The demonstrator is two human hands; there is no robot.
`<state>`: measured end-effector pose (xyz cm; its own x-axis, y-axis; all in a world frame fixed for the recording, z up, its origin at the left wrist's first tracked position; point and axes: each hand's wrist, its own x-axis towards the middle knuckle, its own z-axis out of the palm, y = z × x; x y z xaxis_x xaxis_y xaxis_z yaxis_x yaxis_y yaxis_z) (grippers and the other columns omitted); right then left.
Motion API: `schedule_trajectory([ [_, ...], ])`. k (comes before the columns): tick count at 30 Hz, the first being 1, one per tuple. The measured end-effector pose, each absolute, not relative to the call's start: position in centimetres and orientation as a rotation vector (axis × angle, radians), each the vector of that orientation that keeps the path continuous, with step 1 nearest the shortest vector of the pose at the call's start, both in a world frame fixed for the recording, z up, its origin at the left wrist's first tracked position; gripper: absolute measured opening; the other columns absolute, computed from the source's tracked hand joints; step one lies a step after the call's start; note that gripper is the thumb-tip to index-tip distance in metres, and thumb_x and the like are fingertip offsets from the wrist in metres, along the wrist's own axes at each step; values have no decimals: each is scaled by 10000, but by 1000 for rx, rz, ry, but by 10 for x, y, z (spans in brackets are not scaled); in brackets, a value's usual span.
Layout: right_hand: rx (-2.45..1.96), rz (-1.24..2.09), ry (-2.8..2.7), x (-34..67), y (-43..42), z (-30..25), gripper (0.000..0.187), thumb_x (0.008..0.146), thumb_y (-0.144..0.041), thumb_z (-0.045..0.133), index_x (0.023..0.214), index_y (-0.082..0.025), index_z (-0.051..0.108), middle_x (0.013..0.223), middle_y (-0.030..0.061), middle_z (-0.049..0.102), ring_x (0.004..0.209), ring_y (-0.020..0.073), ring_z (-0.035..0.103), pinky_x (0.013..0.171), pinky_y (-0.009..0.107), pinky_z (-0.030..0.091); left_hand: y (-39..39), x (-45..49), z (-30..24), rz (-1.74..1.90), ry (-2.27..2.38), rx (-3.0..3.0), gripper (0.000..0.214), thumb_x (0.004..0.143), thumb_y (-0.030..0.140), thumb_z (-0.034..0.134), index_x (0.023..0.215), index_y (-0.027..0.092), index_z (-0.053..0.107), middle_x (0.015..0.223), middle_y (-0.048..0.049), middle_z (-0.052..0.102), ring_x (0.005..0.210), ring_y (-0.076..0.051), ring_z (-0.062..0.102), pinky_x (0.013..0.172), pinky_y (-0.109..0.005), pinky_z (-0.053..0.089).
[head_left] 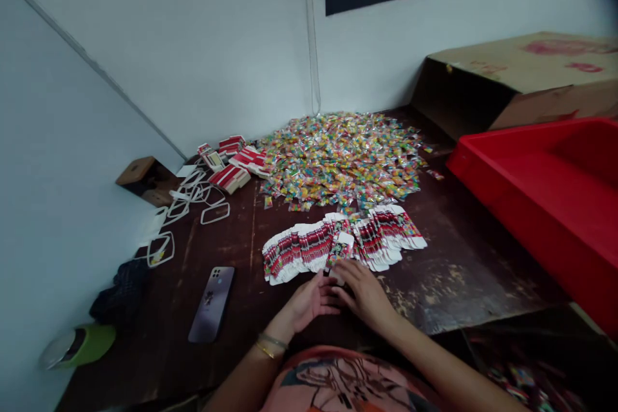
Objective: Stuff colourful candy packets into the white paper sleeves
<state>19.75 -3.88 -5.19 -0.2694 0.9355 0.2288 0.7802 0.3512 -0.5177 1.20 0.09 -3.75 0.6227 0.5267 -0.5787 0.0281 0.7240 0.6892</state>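
A fanned row of printed cards [309, 248] in red, white and black lies across the dark table [458, 270]. My left hand [306, 302] and my right hand [364, 293] meet just below the row, fingers curled together around one upright card [340, 251]. Behind the row spreads a big heap of small colourful packets [342, 158].
A phone [212, 304] lies face down at the left, with white plastic frames [193, 203] and stacks of red-and-white cards [232, 164] beyond it. A red tray [555, 193] and a cardboard box [521, 77] stand at the right. Green tape roll [80, 346] at the left edge.
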Motion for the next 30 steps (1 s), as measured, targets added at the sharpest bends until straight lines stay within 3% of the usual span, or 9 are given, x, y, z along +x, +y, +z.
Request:
schedule_trajectory([
  [3,-1622,286,-2184,204,-26,-60,592,805,-377,673,1319,-120,531,1384,172,527,1270,344,476,1036,520,432,0,16,-46,291,1024,863,665,786,770,398,936,145,565,727,-71,659,606,-180,656,571,-296,502],
  [5,-1629,253,-2254,204,-22,-69,623,790,-375,690,1327,-104,526,1392,174,522,1270,348,480,1033,499,441,0,10,-51,316,1135,951,607,747,755,492,833,155,538,533,19,552,398,-118,531,411,-214,368],
  [8,-1604,201,-2251,197,-27,-83,630,808,-396,667,1348,-114,509,1412,156,507,1284,324,471,1056,464,429,3,-4,-54,397,1257,1055,547,748,706,538,817,164,532,515,75,478,324,-57,406,345,-184,237],
  [10,-1602,132,-2202,191,-34,-91,645,821,-408,646,1361,-92,489,1413,175,500,1296,332,456,1060,475,421,4,-11,-54,416,1277,1075,557,755,700,528,897,162,556,613,61,527,356,-53,439,348,-184,270],
  [13,-1510,113,-2140,188,-41,-96,423,882,-262,559,1267,-90,576,1307,186,589,1226,315,526,1001,465,469,5,-8,-52,377,1238,1047,634,722,723,549,1004,155,570,700,32,572,396,-66,494,375,-196,341],
  [19,-1270,260,-2146,202,-56,-65,270,927,-150,461,1123,-176,645,1128,95,687,1002,168,632,897,311,533,4,12,-37,250,967,821,738,799,756,382,1071,103,593,842,-124,677,658,-200,662,603,-325,508],
  [22,-1069,429,-2174,207,-65,-40,257,935,-192,480,1139,-215,634,1149,76,676,1084,181,598,955,352,499,0,19,-27,289,804,718,536,747,559,633,1033,105,638,924,-115,689,861,-238,657,801,-365,490],
  [26,-1234,495,-2016,209,-59,-22,290,934,-243,492,1197,-236,615,1248,106,625,1173,234,536,993,454,455,-15,25,-24,341,857,774,367,648,360,763,907,120,665,819,-72,687,758,-205,622,776,-352,463],
  [30,-1275,748,-1967,205,-49,-18,97,856,-240,595,866,-219,690,1361,78,534,1238,256,484,1031,455,420,-23,24,-23,352,933,838,346,571,271,803,843,137,636,733,-15,658,701,-169,573,741,-316,422],
])
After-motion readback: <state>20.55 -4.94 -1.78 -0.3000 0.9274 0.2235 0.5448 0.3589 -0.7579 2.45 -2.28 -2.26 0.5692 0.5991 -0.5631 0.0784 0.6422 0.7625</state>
